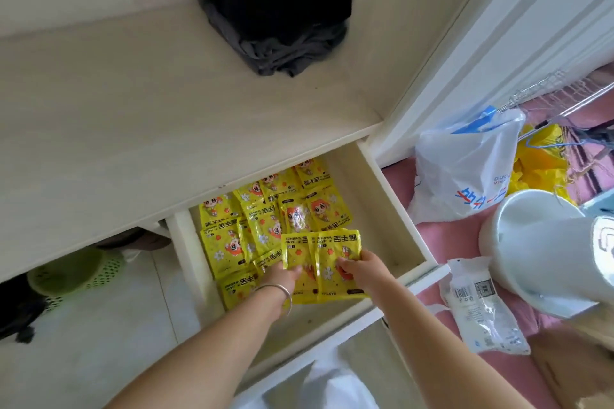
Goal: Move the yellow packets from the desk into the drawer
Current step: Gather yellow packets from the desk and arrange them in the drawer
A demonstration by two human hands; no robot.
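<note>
Yellow foil-looking packets (265, 226), glossy and crinkly, flat little pouches with a cartoon print, already piled in overlapping rows across the left half of the open drawer (382, 209). Two more packets (320, 252) held side by side just above that pile, left hand (282, 277) pinching the lower left corner, right hand (360, 267) pinching the lower right area, fingers of both closed fairly narrow on the plastic with thumbs on top. Beyond the fingertips, the stacked rows; to the right of the right fingers, bare pale drawer bottom. Probably very light and a bit slippery, floppy rather than stiff, so likely to slide over each other if dropped from height. Best grabbed by the sealed edges or corners, where the film is flat and doubled. Nothing fragile by the look of it, though can't tell what the filling feels like. Desk (133, 109) above the drawer in a pale wood-grain laminate, no yellow packets visible on the part in view, just a folded black and grey cloth bundle (275, 20) well past the fingers. Off to the right of the right wrist, a white plastic bag (465, 169) and a clear wrapped packet (481, 309) on something pink. Thin metal bangle (279, 292) on the left wrist.
</note>
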